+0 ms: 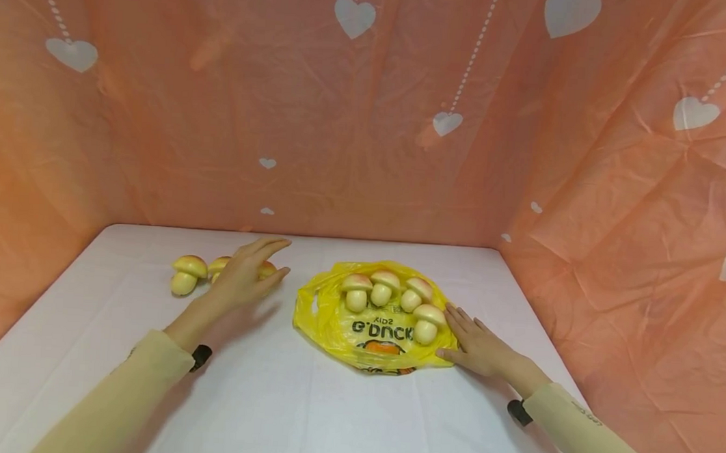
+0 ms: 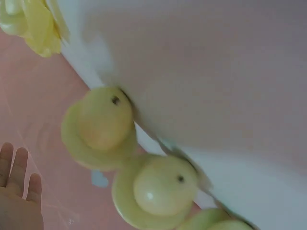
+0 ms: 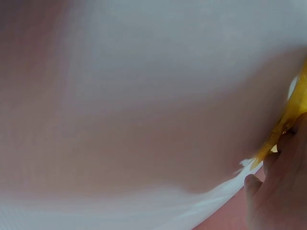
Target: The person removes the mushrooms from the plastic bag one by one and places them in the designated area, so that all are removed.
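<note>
While the orange heart-print backdrop [image 1: 369, 117] walls in three sides, the white table [image 1: 304, 415] carries everything. Yellow plastic bag [image 1: 333, 324] lies flat near the middle, not opened, printed side up.

Progress, as I read it: four toy mushrooms [image 1: 386, 287] sit on top of the bag, three in a row at the back, one in front right. Three more mushrooms [image 1: 188, 274] lie on the bare table to the left, well apart from the bag; one is mostly hidden behind the hand. So roughly half moved, three left, if the work is moving them over.

Left hand [image 1: 245, 275] hovers over the loose group, fingers spread and relaxed, holding nothing; contact with the nearest mushroom can't be confirmed. Left wrist view shows two mushroom bottoms [image 2: 103, 124] close up, plus part of a third, fingertips off to the side.

Right hand [image 1: 476, 345] lies flat, fingers straight, pressing the bag's right edge onto the table, just beside the front mushroom.

Nothing sits between the loose group and the bag. Bag surface is crinkled; mushrooms could roll.
</note>
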Demonstrator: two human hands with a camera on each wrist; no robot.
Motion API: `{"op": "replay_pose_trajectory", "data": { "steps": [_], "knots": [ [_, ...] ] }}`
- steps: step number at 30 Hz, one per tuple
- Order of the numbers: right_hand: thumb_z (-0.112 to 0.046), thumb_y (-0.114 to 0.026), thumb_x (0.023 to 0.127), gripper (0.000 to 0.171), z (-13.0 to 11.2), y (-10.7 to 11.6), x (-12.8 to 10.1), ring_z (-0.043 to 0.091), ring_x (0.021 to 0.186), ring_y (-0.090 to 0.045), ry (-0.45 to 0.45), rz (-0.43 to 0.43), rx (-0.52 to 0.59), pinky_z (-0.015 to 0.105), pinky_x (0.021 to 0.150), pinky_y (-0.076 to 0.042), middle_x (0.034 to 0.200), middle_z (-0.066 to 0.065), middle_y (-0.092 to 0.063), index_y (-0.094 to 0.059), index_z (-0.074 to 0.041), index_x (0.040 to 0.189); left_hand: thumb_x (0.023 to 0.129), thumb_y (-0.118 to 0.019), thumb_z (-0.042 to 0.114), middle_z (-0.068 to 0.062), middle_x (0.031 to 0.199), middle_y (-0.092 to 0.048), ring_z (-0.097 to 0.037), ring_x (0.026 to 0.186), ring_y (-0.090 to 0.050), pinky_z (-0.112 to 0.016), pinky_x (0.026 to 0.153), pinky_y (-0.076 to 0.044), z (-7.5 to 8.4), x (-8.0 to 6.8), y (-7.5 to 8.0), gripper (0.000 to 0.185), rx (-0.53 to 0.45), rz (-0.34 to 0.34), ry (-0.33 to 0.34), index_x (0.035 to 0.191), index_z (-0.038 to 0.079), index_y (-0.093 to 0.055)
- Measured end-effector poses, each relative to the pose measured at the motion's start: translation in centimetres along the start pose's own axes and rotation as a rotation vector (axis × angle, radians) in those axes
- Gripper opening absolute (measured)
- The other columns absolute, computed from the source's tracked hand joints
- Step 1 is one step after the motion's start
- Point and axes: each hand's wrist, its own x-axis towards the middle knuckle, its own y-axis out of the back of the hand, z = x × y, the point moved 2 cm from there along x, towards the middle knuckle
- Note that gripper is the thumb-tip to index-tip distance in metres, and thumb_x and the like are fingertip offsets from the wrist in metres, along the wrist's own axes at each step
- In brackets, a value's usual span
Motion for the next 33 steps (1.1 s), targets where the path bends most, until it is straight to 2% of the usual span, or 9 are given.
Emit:
{"op": "replay_pose_trajectory", "data": {
  "steps": [4, 7, 17, 25, 33],
  "knots": [
    [-0.058, -0.054, 0.103, 0.094, -0.2, 0.0, -0.1, 0.048, 0.156, -0.015, -0.009, -0.007, 0.017, 0.067, 0.123, -0.016, 0.171, 0.024, -0.012, -0.019, 0.007, 0.162, 0.093, -0.077, 0.013, -0.020, 0.138, -0.062, -0.043, 0.118, -0.063, -0.063, 0.104, -0.046, 0.8, 0.5, -1.1, 0.052, -0.019, -0.011, -0.014, 0.140, 0.000, -0.061],
    [-0.057, -0.054, 0.104, 0.093, -0.3, 0.0, -0.1, 0.048, 0.156, -0.015, -0.014, -0.010, 0.024, 0.067, 0.123, -0.016, 0.171, 0.024, -0.012, -0.019, 0.007, 0.162, 0.094, -0.077, 0.014, -0.020, 0.139, -0.062, -0.043, 0.125, -0.060, -0.063, 0.106, -0.045, 1.4, 0.9, -1.9, 0.052, -0.025, -0.028, -0.020, 0.141, 0.000, -0.061],
    [-0.056, -0.054, 0.104, 0.093, -0.2, 0.1, -0.1, 0.047, 0.156, -0.014, -0.005, -0.007, 0.007, 0.067, 0.123, -0.015, 0.171, 0.024, -0.013, -0.020, 0.008, 0.161, 0.096, -0.076, 0.018, -0.018, 0.141, -0.061, -0.042, 0.126, -0.060, -0.062, 0.107, -0.045, 3.3, 2.3, -4.7, 0.051, -0.043, -0.077, -0.068, 0.142, 0.001, -0.061],
    [-0.056, -0.054, 0.104, 0.093, -0.2, 0.2, -0.1, 0.047, 0.156, -0.013, -0.005, -0.010, 0.008, 0.067, 0.123, -0.015, 0.171, 0.024, -0.012, -0.019, 0.008, 0.162, 0.097, -0.075, 0.021, -0.015, 0.142, -0.060, -0.038, 0.128, -0.059, -0.058, 0.110, -0.045, 4.9, 3.4, -6.8, 0.050, -0.035, -0.174, -0.081, 0.142, 0.003, -0.061],
    [-0.056, -0.054, 0.104, 0.093, -0.2, 0.2, -0.1, 0.047, 0.156, -0.014, -0.002, -0.007, 0.002, 0.067, 0.123, -0.015, 0.171, 0.024, -0.012, -0.020, 0.008, 0.162, 0.098, -0.074, 0.028, -0.010, 0.143, -0.060, -0.031, 0.130, -0.059, -0.054, 0.111, -0.045, 5.4, 4.2, -8.7, 0.049, 0.032, -0.286, -0.082, 0.141, 0.007, -0.062]
  ]
}}
